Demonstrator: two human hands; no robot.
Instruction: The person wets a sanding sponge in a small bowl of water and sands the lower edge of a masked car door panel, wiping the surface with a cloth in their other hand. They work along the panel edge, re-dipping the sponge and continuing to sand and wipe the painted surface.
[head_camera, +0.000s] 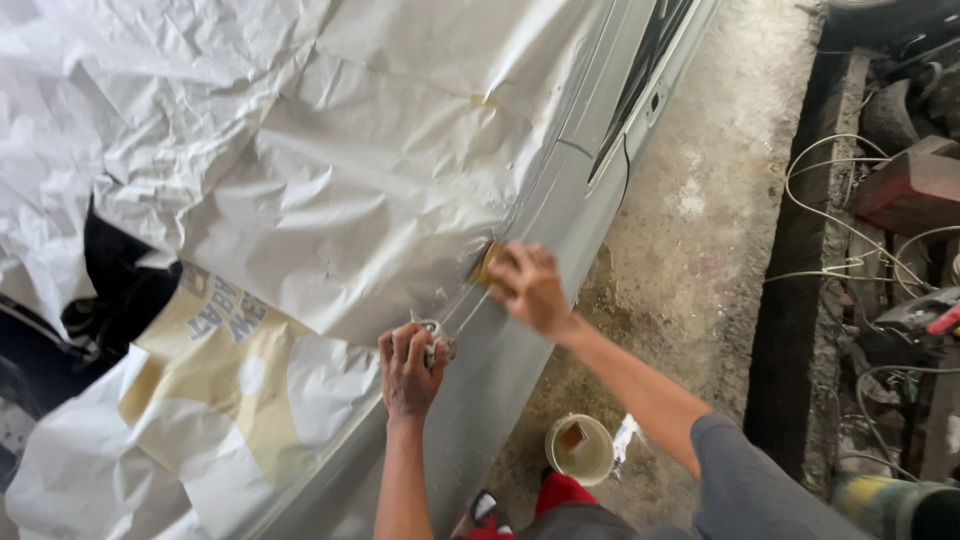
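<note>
While left hand (408, 368) grips a crumpled wad (434, 340), right hand (528, 285) presses a tape roll (487, 262) on the paper edge (470, 295); concrete floor (690, 230) right.

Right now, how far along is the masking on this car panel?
Done: paper covers most of the car. In hand: right hand presses a tape roll at the paper's edge; left hand pinches the edge lower down. Left: the paper's lower edge still looks loose; the grey panel stays bare.

Bare forearms, a grey short sleeve (745, 480), red-and-black footwear (490, 515) below.
</note>
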